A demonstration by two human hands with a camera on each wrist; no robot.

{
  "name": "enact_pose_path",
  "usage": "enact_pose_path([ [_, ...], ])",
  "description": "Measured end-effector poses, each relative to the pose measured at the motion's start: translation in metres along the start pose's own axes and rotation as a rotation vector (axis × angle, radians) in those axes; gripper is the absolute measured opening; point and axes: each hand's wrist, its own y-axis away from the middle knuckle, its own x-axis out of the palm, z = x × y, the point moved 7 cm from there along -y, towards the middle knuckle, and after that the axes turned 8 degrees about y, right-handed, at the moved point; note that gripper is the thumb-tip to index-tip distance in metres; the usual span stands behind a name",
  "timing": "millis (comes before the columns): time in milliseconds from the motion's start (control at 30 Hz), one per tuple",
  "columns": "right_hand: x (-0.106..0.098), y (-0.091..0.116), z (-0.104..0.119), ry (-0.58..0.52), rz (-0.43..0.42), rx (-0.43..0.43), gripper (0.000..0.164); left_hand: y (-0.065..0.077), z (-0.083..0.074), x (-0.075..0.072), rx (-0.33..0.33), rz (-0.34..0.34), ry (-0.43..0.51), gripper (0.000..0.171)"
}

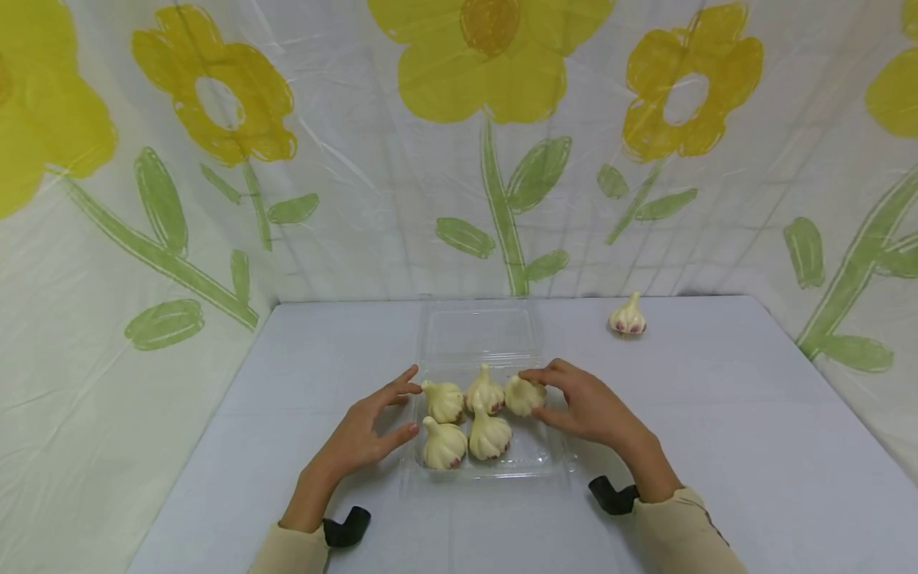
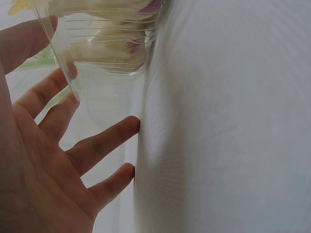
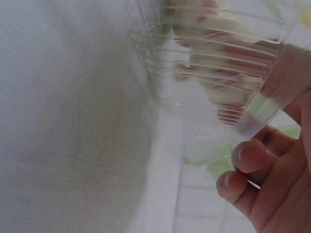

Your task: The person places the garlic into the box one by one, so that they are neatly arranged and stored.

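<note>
A clear plastic container (image 1: 531, 466) lies on the table with its lid (image 1: 480, 331) folded back. Several garlic bulbs (image 1: 443, 444) sit inside it. At the container's right side, my right hand (image 1: 591, 406) pinches one garlic bulb (image 1: 523, 396) between thumb and fingers. In the right wrist view, the container wall (image 3: 218, 63) partly covers that grip, and two other fingertips (image 3: 249, 156) are curled outside it. My left hand (image 1: 366, 434) is spread at the container's left edge, its fingers (image 2: 104, 145) extended and holding nothing.
Another garlic bulb (image 1: 628, 316) stands by itself at the back right of the white table (image 1: 717, 414). Behind the table hangs a flower-printed sheet (image 1: 358, 199). Black wrist mounts (image 1: 613, 496) show below both hands.
</note>
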Motion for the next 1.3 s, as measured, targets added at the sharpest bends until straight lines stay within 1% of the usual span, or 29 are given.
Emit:
enact_pose_path([
  [300,0.0062,0.0003,-0.0001,0.078,0.037,0.016,0.054,-0.0001,-0.0016,-0.0006,0.011,0.001,-0.007,0.048],
  [433,0.0070,0.0000,0.0005,0.094,0.031,0.017,0.051,0.0000,-0.0027,-0.0011,0.012,0.000,-0.002,0.048],
  [667,0.0063,-0.0002,0.0005,0.079,-0.006,0.015,0.048,-0.0002,-0.0029,-0.0007,0.013,0.002,0.006,0.048],
  [767,0.0058,0.0001,0.0003,0.077,-0.012,0.017,0.048,0.0001,-0.0022,-0.0005,0.013,0.001,0.002,0.048],
  [1033,0.0067,0.0004,-0.0007,0.028,-0.019,0.024,0.048,0.0004,0.0003,0.0004,0.013,0.003,0.008,0.048],
  [1133,0.0077,0.0010,-0.0021,0.028,-0.018,0.031,0.048,0.0005,0.0008,0.0007,0.010,0.004,0.012,0.048],
  [1300,0.0071,0.0009,-0.0026,0.031,-0.028,0.017,0.050,0.0006,0.0000,0.0001,0.006,-0.002,0.013,0.048],
])
